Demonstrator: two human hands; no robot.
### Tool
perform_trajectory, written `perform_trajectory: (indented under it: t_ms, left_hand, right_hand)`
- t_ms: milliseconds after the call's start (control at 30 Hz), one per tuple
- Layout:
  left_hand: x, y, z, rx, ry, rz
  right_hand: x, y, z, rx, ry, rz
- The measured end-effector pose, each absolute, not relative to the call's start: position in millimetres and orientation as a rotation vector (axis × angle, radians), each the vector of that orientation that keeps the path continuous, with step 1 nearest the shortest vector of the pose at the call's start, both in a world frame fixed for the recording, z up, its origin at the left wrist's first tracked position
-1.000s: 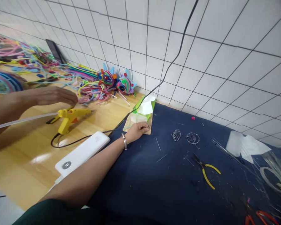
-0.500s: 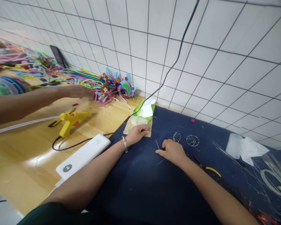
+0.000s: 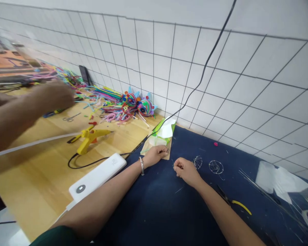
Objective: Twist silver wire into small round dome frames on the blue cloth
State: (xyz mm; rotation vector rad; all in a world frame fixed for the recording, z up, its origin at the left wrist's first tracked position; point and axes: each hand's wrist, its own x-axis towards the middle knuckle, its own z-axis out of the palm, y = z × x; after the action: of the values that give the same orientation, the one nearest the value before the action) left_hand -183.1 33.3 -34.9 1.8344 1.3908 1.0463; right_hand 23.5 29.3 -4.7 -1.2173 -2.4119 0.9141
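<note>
My left hand (image 3: 156,155), a bracelet at its wrist, lies at the edge of a brown card (image 3: 166,156) with its fingers pinched together. What they hold is too small to make out. To its right, my right hand (image 3: 186,169) has thumb and forefinger closed at a short, thin piece of wire (image 3: 172,162) above the dark blue cloth (image 3: 154,205). Two round wire frames, one partly behind my right hand (image 3: 198,162) and one further right (image 3: 216,167), rest on the cloth. A green packet with white paper (image 3: 166,128) lies on the card.
A yellow glue gun (image 3: 86,138), a white power bank (image 3: 99,176) and scissors (image 3: 72,118) lie on the wooden table. Another person's blurred arm (image 3: 33,112) reaches in from the left. Colourful pipe cleaners (image 3: 113,111) line the wall. Yellow-handled pliers (image 3: 241,206) are at right.
My right thumb and forefinger have closed at the thin wire. My left hand stays at the card. The other person's arm has drawn back leftward, and the view has shifted.
</note>
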Motion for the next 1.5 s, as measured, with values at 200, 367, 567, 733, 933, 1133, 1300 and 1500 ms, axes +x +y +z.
perform_trajectory:
  t_ms: [200, 367, 567, 733, 933, 1133, 1300, 1500]
  left_hand:
    - [-185, 34, -35, 1.847, 1.398, 1.056]
    - [-186, 33, -34, 1.837, 1.377, 1.05]
    - [-188, 34, -33, 1.813, 1.374, 1.045]
    - [-189, 36, -35, 1.805, 1.39, 1.049]
    - [-188, 36, -35, 1.81, 1.404, 1.054]
    - [-186, 34, -34, 1.82, 1.436, 1.047]
    - [-185, 32, -34, 1.833, 1.476, 1.04]
    - [-183, 32, -35, 1.85, 1.491, 1.036]
  right_hand:
    - [-3, 46, -7, -1.142, -2.064, 0.947]
    - [-15, 55, -14, -1.157, -2.039, 0.913]
    - [-20, 55, -20, -1.159, -2.064, 0.871]
    - [-22, 54, -20, -1.165, -2.106, 0.783]
    - [-22, 59, -22, -1.203, -2.156, 0.688]
    - [-22, 61, -25, -1.232, -2.192, 0.63]
    - [-22, 59, -26, -1.257, -2.204, 0.598]
    - [-22, 56, -26, -1.27, -2.203, 0.567]
